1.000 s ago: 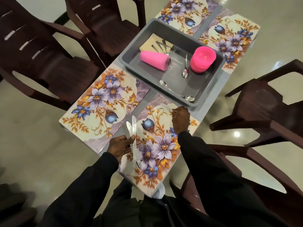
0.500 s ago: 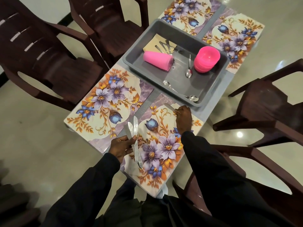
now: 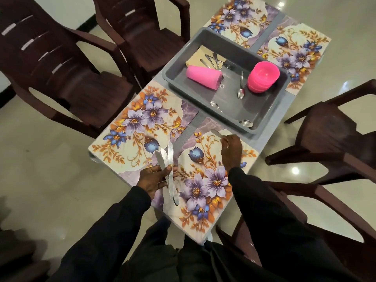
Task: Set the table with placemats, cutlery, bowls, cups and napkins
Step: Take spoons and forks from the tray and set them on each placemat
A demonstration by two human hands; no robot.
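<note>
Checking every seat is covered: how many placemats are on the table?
4: near-left placemat, near-right placemat, far-left placemat and far-right placemat, the far two partly hidden by the grey tray. Another could lie beneath it.

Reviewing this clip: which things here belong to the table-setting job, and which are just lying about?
Job in hand: floral placemats; knives held by the left hand; single knife pinched by the right hand; grey tub holding pink cups, pink bowls, spoons, forks, napkins.

Lying about: brown chairs.
</note>
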